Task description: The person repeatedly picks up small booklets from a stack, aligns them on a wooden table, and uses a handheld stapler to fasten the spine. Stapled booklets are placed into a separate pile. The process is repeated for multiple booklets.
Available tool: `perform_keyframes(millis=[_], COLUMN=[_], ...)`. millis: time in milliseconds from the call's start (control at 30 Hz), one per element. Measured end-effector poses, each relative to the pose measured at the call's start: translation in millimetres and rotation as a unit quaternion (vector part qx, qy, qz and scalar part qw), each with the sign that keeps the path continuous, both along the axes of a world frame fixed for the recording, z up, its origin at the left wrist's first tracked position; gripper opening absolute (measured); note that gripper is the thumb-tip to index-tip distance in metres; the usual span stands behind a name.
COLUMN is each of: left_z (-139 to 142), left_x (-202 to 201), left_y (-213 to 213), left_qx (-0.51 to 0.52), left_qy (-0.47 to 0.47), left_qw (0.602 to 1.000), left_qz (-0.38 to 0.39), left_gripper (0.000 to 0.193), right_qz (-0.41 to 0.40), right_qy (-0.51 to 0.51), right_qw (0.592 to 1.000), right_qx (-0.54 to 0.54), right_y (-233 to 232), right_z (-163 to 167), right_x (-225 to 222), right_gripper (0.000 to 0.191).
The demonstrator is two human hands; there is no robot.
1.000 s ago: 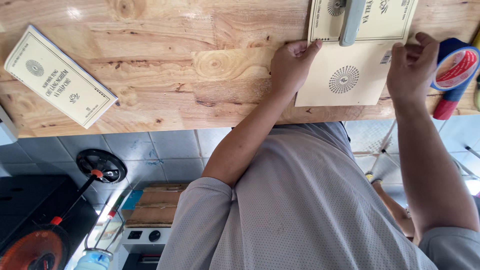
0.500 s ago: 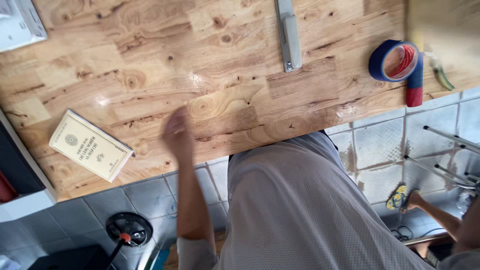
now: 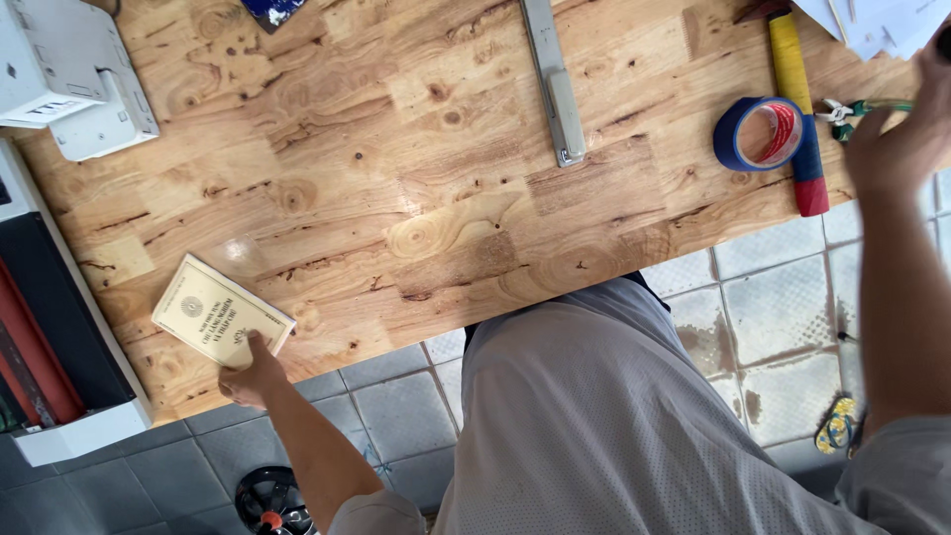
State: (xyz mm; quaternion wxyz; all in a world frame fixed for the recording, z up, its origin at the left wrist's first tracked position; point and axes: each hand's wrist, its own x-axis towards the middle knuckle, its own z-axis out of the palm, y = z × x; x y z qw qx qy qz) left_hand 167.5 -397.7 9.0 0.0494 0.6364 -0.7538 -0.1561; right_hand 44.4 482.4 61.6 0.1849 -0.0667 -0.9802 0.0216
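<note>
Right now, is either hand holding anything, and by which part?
The left hand grips the small cream booklet at its near corner. The right hand looks empty.

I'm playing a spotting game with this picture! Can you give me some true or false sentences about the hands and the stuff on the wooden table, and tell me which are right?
1. The left hand touches the small yellow booklet. True.
2. The booklet lies in the middle of the wooden table. False: it lies near the table's edge, close to the person.
3. The blue tape roll sits beside a tool with a yellow and red handle. True.
4. The right hand holds the long metal stapler. False: the stapler lies alone, far from that hand.
5. The tape roll is green. False: it is blue.
</note>
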Motion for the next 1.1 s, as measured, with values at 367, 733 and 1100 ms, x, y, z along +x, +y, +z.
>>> perform_keyframes(millis=[367,733,1100], left_z=[1.2,0.2,17.2], left_x=[-27.6,24.5,3.7], left_y=[103.8,310.2,232.4], left_qx=[0.219,0.604,0.077], left_qy=[0.369,0.096,0.001], left_qw=[0.893,0.782,0.870], left_qz=[0.133,-0.118,-0.486], left_gripper=[0.083,0.077,0.071], right_qz=[0.265,0.189,0.140], right_qy=[-0.059,-0.353,-0.550], right_qw=[0.906,0.847,0.797], right_qx=[-0.324,-0.349,-0.208], right_y=[-252.0,-356.8,-372.4], right_z=[24.8,13.2,3.3], right_x=[52.0,41.1,56.4], right_gripper=[0.033,0.018,0.041])
